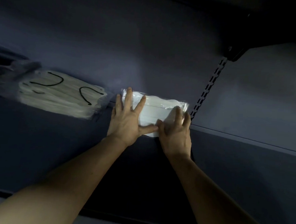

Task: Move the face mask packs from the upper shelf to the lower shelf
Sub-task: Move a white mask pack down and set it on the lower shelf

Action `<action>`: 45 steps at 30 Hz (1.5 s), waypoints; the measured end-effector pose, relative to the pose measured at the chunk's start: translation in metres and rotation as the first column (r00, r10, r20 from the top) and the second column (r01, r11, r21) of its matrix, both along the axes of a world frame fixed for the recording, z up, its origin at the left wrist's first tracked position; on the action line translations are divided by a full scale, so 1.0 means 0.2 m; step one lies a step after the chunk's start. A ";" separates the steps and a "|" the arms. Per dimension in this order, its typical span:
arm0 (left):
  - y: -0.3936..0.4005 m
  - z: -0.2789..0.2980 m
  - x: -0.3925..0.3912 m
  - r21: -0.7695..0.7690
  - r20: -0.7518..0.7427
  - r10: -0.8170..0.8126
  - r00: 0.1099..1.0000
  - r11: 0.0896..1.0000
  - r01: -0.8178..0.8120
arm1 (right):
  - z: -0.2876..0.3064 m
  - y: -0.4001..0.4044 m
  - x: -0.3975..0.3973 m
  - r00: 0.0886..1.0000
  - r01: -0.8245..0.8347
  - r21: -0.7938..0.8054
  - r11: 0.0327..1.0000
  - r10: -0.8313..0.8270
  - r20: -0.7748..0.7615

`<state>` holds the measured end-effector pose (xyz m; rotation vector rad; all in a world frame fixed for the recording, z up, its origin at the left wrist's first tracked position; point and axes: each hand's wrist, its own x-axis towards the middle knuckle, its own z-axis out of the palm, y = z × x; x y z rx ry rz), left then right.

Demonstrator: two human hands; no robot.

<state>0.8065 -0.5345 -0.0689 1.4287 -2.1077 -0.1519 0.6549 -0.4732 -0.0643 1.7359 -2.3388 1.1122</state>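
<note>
A white face mask pack (158,106) in clear wrap lies on the dark blue shelf (244,151), close to the back panel. My left hand (126,118) lies flat on its left end, fingers spread straight, thumb along the pack's near edge. My right hand (175,132) presses on the right end with fingers slightly bent over the top. A second mask pack (59,94), white with black ear loops showing, rests on the shelf to the left, blurred, apart from both hands.
A slotted upright rail (208,87) runs up the back panel just right of the pack, with a dark bracket (234,53) and another shelf above it. A dark blurred object (7,66) sits at the far left. The shelf's front edge (138,219) crosses below my forearms.
</note>
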 end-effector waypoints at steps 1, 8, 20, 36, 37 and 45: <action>0.00 0.00 0.00 0.003 -0.009 -0.011 1.000 1.000 0.011 | 0.00 0.00 0.00 1.000 0.007 0.008 1.000 -0.007 -0.002; -0.01 -0.01 0.01 -0.068 -0.064 -0.056 0.996 0.996 0.052 | -0.02 0.05 0.02 0.999 0.023 0.025 0.999 -0.024 0.036; -0.01 0.01 0.03 0.073 -0.262 0.027 0.965 0.997 -0.008 | 0.01 0.06 -0.02 0.958 0.064 0.075 0.995 -0.082 0.276; -0.02 0.00 0.05 0.062 -0.328 0.025 0.945 0.998 -0.005 | 0.00 0.03 -0.04 0.965 0.073 0.092 0.993 -0.093 0.244; -0.02 0.00 0.05 0.076 -0.326 0.026 0.945 0.997 -0.002 | 0.00 0.03 -0.03 0.968 0.053 0.099 0.994 -0.076 0.240; 0.00 0.00 0.05 -0.066 -0.387 -0.082 0.919 0.996 0.061 | 0.01 0.07 -0.05 0.935 -0.006 -0.027 1.000 0.015 0.354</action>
